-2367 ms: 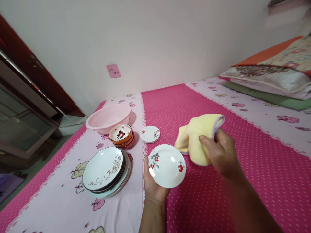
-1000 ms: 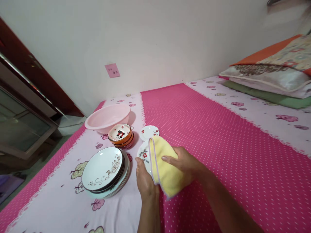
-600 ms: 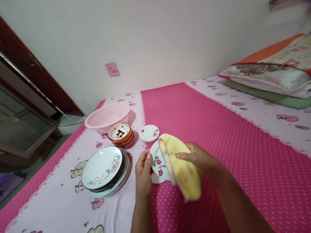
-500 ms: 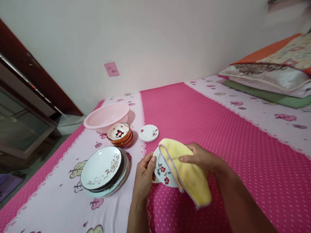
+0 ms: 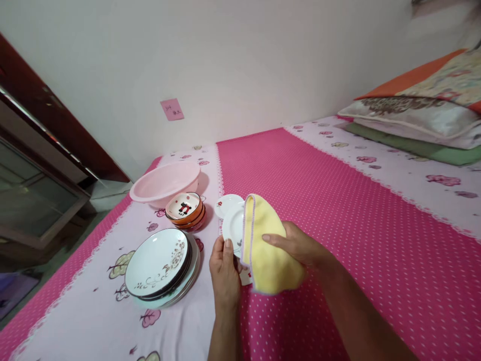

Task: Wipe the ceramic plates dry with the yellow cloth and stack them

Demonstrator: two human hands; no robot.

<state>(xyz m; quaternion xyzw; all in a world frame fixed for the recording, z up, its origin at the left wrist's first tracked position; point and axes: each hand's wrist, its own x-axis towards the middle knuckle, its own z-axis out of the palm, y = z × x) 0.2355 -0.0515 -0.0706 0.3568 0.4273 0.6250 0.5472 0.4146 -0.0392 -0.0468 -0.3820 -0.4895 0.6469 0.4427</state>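
Low centre of the frame, my left hand [image 5: 225,265] pinches the small plate [image 5: 233,226] by its near edge, tilted above the bed [image 5: 338,210]; my right hand [image 5: 298,246] clutches the yellow cloth [image 5: 265,248] against it. I'd judge a hard push could lever the small plate from that thin pinch onto the saucer [image 5: 224,202] behind.

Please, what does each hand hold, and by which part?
The left hand pinches the small white flowered plate at its near rim; the right hand holds the yellow cloth by its middle.
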